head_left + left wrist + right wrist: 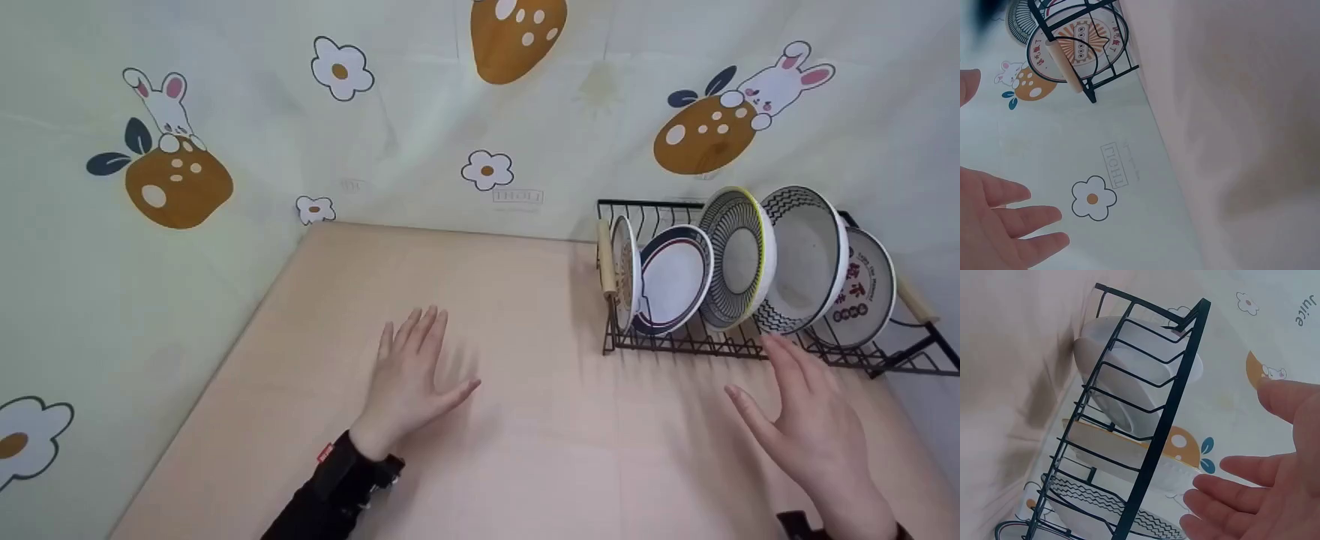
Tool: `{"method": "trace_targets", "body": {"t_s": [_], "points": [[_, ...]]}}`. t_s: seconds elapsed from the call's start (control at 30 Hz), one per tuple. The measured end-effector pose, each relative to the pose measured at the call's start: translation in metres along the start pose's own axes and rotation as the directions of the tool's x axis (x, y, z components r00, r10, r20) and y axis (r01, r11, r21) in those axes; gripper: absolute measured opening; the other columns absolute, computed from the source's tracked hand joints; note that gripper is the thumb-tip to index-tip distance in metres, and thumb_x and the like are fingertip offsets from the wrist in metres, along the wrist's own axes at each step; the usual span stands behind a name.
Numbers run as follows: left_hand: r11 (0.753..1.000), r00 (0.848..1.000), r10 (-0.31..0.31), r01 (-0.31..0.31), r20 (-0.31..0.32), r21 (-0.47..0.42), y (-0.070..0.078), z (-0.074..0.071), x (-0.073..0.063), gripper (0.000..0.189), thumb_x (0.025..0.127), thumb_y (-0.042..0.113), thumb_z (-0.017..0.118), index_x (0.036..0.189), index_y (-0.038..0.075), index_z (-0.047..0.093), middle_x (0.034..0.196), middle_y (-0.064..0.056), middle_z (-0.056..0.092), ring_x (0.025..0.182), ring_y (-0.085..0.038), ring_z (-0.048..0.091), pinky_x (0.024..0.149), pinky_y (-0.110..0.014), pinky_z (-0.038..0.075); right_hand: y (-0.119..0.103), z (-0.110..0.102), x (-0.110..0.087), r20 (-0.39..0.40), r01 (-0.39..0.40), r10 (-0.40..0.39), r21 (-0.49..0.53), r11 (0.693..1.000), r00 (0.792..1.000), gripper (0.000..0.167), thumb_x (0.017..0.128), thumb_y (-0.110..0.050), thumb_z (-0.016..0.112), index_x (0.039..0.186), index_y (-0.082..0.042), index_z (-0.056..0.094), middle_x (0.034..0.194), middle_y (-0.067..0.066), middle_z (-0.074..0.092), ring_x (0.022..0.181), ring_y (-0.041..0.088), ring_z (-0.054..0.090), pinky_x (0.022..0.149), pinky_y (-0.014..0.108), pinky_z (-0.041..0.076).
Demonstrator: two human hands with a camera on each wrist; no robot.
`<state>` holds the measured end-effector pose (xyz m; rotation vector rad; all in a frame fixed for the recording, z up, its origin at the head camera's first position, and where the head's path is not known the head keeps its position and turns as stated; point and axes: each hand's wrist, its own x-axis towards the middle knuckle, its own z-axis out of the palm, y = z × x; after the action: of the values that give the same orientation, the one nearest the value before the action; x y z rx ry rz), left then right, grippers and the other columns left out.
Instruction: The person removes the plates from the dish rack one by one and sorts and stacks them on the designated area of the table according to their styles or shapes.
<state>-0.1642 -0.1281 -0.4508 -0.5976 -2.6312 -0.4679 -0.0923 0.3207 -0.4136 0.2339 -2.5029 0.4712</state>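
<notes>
My left hand (pixel 409 382) hovers over the table with fingers straight and thumb spread, holding nothing. Further right, my right hand (pixel 817 427) is also empty, its fingers extended just in front of the black wire dish rack (pixel 697 348). Several dishes stand on edge in it: a leftmost plate (pixel 624 274) with an orange sunburst face in the left wrist view, a dark-rimmed dish (pixel 675 285), a yellow-rimmed bowl (pixel 739 259), a zigzag-patterned bowl (pixel 802 259) and a dish with red characters (pixel 859 289). Behind the rack's bars, the right wrist view shows the dishes' undersides.
The rack has wooden handles, one on its left end (pixel 606 259) and another handle (pixel 916 300) on the right. It stands at the back right of the pink-beige tabletop (pixel 525 315). A printed curtain (pixel 420 142) with rabbits and flowers hangs behind and to the left.
</notes>
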Motion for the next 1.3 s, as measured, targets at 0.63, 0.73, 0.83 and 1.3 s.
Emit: {"method": "trace_targets", "body": {"t_s": [0.63, 0.73, 0.83, 1.3], "points": [[0.996, 0.994, 0.025, -0.033, -0.103, -0.084, 0.004, 0.009, 0.012, 0.099, 0.083, 0.056, 0.069, 0.15, -0.006, 0.03, 0.149, -0.023, 0.042, 0.138, -0.038, 0.037, 0.115, -0.06, 0.017, 0.01, 0.006, 0.046, -0.068, -0.158, 0.165, 0.097, 0.983, 0.984, 0.081, 0.087, -0.019, 0.072, 0.15, 0.007, 0.029, 0.139, 0.041, 0.039, 0.125, 0.06, 0.038, 0.106, 0.068, 0.028], [0.995, 0.995, 0.016, -0.026, -0.1, -0.099, 0.005, 0.01, 0.013, 0.1, 0.083, 0.055, 0.069, 0.151, -0.007, 0.028, 0.149, -0.023, 0.042, 0.139, -0.037, 0.037, 0.116, -0.059, 0.017, 0.01, 0.006, 0.053, -0.028, -0.2, 0.204, 0.098, 0.975, 0.979, 0.082, 0.09, -0.023, 0.07, 0.151, 0.008, 0.025, 0.14, 0.042, 0.037, 0.126, 0.06, 0.036, 0.107, 0.068, 0.026], [0.994, 0.996, 0.017, -0.026, -0.09, -0.104, 0.006, 0.012, 0.014, 0.1, 0.083, 0.054, 0.07, 0.151, -0.007, 0.028, 0.15, -0.023, 0.041, 0.139, -0.037, 0.036, 0.116, -0.058, 0.018, 0.011, 0.008, 0.06, 0.0, -0.223, 0.224, 0.096, 0.97, 0.975, 0.083, 0.091, -0.025, 0.069, 0.151, 0.009, 0.023, 0.14, 0.043, 0.036, 0.127, 0.06, 0.035, 0.108, 0.067, 0.025], [0.991, 0.999, 0.016, -0.022, -0.043, -0.13, 0.015, 0.018, 0.023, 0.099, 0.085, 0.054, 0.068, 0.152, -0.006, 0.026, 0.151, -0.023, 0.039, 0.14, -0.038, 0.035, 0.115, -0.058, 0.021, 0.015, 0.012, 0.087, 0.093, -0.339, 0.334, 0.036, 0.94, 0.938, 0.087, 0.096, -0.036, 0.06, 0.153, 0.01, 0.014, 0.141, 0.045, 0.032, 0.126, 0.061, 0.035, 0.102, 0.071, 0.029]]}}
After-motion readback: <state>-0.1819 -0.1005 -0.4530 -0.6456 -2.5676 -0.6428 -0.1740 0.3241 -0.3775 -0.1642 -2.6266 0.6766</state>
